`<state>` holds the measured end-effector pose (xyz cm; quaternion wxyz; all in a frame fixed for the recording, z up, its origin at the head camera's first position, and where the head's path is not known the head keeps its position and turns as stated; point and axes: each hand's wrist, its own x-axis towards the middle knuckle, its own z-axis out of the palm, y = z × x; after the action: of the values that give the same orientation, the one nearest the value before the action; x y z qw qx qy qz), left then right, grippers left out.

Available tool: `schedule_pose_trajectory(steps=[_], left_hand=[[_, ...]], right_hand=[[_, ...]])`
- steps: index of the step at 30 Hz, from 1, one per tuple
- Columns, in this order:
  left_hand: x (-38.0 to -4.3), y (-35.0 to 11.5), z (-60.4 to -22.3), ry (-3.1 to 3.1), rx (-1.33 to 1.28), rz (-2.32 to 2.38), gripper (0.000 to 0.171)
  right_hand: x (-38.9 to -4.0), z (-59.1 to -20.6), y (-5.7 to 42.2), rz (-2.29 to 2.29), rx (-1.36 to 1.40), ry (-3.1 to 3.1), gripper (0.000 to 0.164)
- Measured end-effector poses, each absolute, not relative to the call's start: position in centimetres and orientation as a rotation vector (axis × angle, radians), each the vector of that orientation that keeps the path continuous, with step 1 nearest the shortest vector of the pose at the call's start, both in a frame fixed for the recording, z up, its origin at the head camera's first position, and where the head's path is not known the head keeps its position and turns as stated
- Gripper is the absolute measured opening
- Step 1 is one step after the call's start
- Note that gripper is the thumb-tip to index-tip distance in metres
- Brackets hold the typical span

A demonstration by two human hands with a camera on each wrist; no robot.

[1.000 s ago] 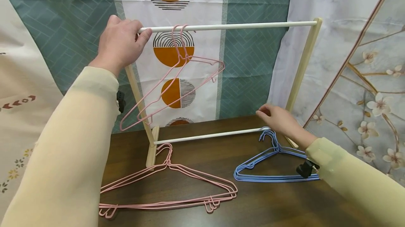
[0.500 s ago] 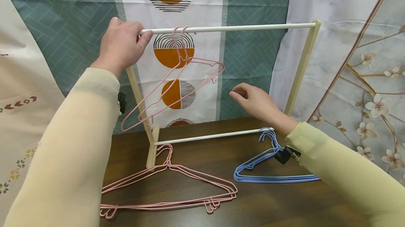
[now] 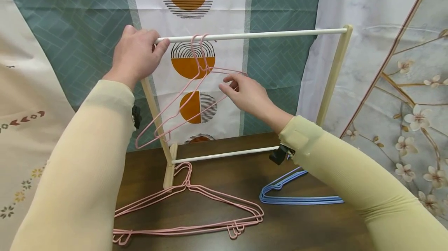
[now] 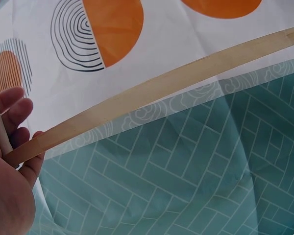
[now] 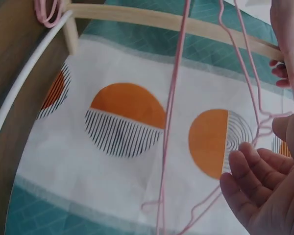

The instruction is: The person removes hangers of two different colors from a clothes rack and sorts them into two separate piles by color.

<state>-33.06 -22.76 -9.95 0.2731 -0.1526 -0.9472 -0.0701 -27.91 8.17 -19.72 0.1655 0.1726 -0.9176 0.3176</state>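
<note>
My left hand grips the top left corner of a wooden clothes rack with a white top rod. In the left wrist view its fingers wrap the end of the wooden post. Two pink wire hangers hang on the rod, right of that hand. My right hand, fingers loosely bent, is in front of their right end and covers part of it. In the right wrist view the palm shows nothing held; whether the fingertips touch the wire, I cannot tell.
Pink hangers lie stacked on the brown table in front of the rack. A stack of blue hangers lies right, partly behind my right forearm. A lower white rod joins the rack's feet. Patterned cloths hang behind.
My right hand has moved up and left, from above the blue hangers to the hanging pink ones. The left hand keeps its grip on the rack. The view has tilted slightly.
</note>
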Motion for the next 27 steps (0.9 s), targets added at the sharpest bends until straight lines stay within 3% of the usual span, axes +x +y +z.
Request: schedule_pose_trajectory(steps=[9, 27], left_hand=[[-33.2, -22.6, -10.4, -2.539, -0.408, -0.181, 0.056], [-32.7, -22.6, -10.2, -2.515, -0.393, -0.174, 0.055]], right_hand=[[-29.8, -18.7, 4.7, 1.010, 0.431, -2.546, 0.056], [-32.1, -17.3, 1.8, 0.910, 0.320, -2.531, 0.035]])
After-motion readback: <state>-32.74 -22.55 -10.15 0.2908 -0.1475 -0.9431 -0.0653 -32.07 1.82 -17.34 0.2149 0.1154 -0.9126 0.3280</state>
